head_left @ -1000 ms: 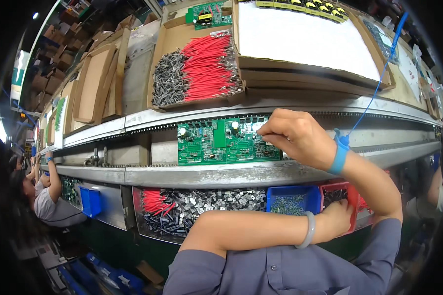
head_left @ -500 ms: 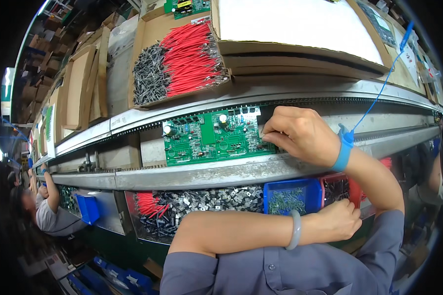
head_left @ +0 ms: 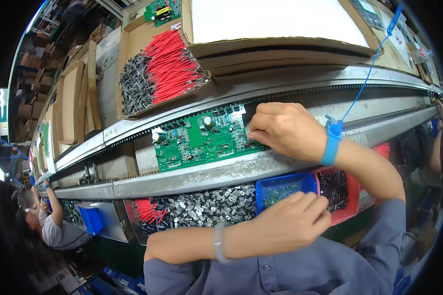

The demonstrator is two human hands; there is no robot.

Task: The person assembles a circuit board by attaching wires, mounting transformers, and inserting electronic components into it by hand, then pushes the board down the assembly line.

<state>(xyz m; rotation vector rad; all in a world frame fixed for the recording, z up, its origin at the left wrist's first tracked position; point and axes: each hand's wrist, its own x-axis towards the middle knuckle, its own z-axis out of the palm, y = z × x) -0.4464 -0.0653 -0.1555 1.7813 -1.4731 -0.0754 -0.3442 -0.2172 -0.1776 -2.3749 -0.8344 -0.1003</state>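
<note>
A green circuit board (head_left: 196,140), fitted with several small components, lies between the metal rails of the line. My right hand (head_left: 283,129), with a blue wrist strap (head_left: 332,142), is at its right end, thumb and fingers pinched together. Whatever that pinch holds is hidden. Lower down, my left hand (head_left: 293,221), with a pale bangle (head_left: 221,242) on the wrist, is closed with curled fingers in front of the blue bin (head_left: 261,191) of small greenish parts. I cannot make out anything in it. The red bin (head_left: 352,196) of dark leaded parts is just right of that hand.
Beyond the rail, a cardboard box (head_left: 122,69) holds red wires (head_left: 170,64) and grey leaded parts (head_left: 136,83). A clear-fronted tray (head_left: 133,216) with black-and-silver components (head_left: 206,206) sits nearside. A blue coiled cord (head_left: 363,83) runs from my strap. Another person (head_left: 54,226) works at far left.
My left hand has moved left and up, from in front of the red bin to in front of the blue one. My right hand stays at the board's right end. The view has shifted slightly.
</note>
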